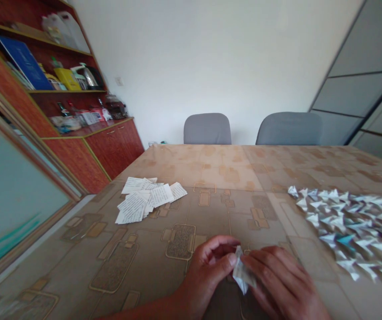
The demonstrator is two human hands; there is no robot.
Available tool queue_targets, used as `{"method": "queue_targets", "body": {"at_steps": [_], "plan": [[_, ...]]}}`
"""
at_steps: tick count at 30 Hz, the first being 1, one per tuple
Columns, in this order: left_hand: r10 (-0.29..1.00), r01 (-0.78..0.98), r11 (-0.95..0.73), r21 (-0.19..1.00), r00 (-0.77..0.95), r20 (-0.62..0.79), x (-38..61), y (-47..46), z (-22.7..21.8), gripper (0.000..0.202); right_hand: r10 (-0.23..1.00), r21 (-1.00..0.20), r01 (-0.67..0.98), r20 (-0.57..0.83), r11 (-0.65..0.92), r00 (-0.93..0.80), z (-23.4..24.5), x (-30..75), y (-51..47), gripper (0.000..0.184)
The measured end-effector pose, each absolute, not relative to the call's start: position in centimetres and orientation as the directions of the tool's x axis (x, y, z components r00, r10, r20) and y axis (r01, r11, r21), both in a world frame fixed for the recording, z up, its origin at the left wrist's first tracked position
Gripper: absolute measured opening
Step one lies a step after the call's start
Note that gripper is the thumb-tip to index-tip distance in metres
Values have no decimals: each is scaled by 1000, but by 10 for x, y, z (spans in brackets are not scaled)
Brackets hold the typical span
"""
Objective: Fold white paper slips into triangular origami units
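Between my two hands, near the front of the table, is a small piece of folded printed paper [240, 272], partly hidden by my fingers. My left hand [211, 266] pinches its upper left edge between thumb and forefinger. My right hand [277, 278] closes over its right side, with the fingers bent across the paper. To the left lies a loose pile of flat printed paper slips [147, 198]. Rows of small folded paper pieces [347, 220], mostly white with one teal among them, spread over the right side of the table.
A patterned brown cover lies over the table [124, 262]. Two grey chairs [207, 128] stand at the far edge, against a white wall. At the left is a red-brown cabinet [110, 149] with shelves of bottles, a kettle and boxes.
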State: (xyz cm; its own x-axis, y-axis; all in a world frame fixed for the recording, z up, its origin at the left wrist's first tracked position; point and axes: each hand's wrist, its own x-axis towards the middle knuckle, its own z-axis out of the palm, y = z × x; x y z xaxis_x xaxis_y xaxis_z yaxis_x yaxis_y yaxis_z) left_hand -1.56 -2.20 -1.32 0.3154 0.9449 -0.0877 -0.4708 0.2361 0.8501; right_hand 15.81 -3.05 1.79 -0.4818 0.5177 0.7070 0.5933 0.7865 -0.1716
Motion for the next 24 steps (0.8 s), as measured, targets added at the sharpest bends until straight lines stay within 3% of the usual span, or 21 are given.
{"method": "queue_targets", "body": {"at_steps": [8, 13, 17, 24], "plan": [[934, -522, 279, 806, 342, -102, -12, -24, -17, 29, 498, -144, 596, 718, 790, -486, 14, 161, -30, 24], [938, -502, 261, 825, 333, -94, -13, -24, -16, 30, 552, -166, 609, 645, 775, -528, 10, 163, -31, 20], [933, -455, 260, 852, 346, -100, -13, -26, -11, 32, 505, -143, 598, 705, 789, -498, 13, 160, -33, 26], [913, -431, 281, 858, 395, -101, -14, -27, -9, 37, 514, -152, 615, 717, 774, -471, 22, 157, -34, 19]]}}
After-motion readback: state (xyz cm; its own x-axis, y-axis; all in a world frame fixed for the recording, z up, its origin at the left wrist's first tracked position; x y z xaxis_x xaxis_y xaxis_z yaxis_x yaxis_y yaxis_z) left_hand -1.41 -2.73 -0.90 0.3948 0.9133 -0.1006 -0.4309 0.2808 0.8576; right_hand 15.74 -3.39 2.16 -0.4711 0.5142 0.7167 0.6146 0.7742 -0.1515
